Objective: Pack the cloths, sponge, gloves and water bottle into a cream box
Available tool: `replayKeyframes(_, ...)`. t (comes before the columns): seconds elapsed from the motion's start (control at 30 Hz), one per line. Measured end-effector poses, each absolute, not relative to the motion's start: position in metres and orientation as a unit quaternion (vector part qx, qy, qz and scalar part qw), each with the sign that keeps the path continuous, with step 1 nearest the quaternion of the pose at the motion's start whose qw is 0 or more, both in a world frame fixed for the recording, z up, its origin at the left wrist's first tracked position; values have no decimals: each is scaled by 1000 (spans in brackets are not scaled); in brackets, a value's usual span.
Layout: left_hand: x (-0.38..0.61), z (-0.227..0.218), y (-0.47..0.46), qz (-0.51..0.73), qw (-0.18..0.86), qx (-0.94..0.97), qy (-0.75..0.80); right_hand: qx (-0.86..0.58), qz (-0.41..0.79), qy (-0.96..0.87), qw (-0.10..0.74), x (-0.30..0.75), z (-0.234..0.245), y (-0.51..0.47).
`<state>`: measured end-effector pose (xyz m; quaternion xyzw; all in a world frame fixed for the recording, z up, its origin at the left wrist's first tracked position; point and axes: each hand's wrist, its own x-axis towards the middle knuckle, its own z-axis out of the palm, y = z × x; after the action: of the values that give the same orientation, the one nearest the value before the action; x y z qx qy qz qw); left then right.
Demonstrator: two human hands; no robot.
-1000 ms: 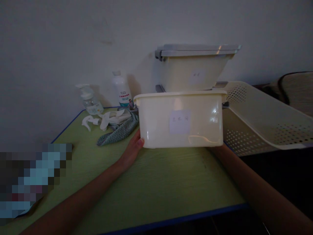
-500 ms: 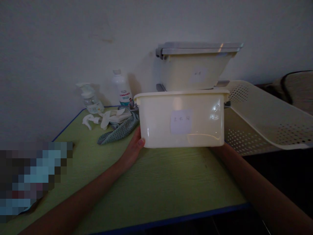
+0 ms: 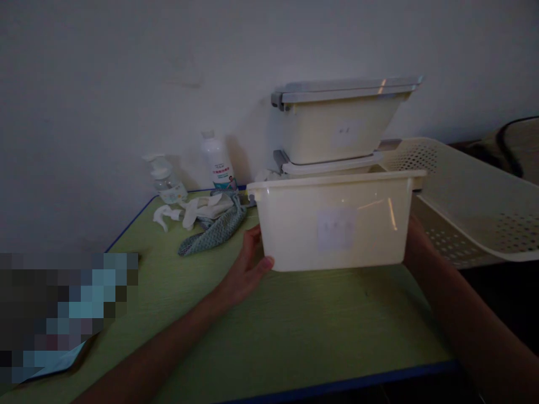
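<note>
I hold a cream plastic storage box (image 3: pixel 290 230) between my two hands, just in front of a stack of similar boxes. A paper label (image 3: pixel 336 229) is stuck on its front, the writing blurred. My left hand (image 3: pixel 252 261) grips the lower left corner, thumb at the front and fingers along the side. My right hand (image 3: pixel 416 238) is at the right side, its fingers hidden behind the box. The box's inside cannot be seen. Behind it, a lidded box (image 3: pixel 337 129) with a grey lid sits on another pale lid (image 3: pixel 332 166).
A white perforated basket (image 3: pixel 475 196) stands at the right. On the green table (image 3: pixel 320 331) lie a grey-green cloth (image 3: pixel 214 233) and a white spray head (image 3: pixel 166 214). A pump bottle (image 3: pixel 170 182) and a white labelled bottle (image 3: pixel 217 160) stand near the wall. A blurred-out item is at left.
The held box has moved right and looks larger, so closer to me. More of the lower lid in the stack shows behind it. The view has shifted slightly.
</note>
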<state>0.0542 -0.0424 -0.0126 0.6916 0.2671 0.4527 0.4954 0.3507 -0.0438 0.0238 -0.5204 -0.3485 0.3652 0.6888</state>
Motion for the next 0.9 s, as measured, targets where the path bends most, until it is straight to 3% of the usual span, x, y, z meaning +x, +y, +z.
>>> replayKeyframes(0.43,60,-12,-40,343,397,787,324,-507,381,-335,697,351,44,-44)
replayKeyframes(0.9,61,-10,-41,338,375,800,324,-524,384,-304,697,346,45,-48)
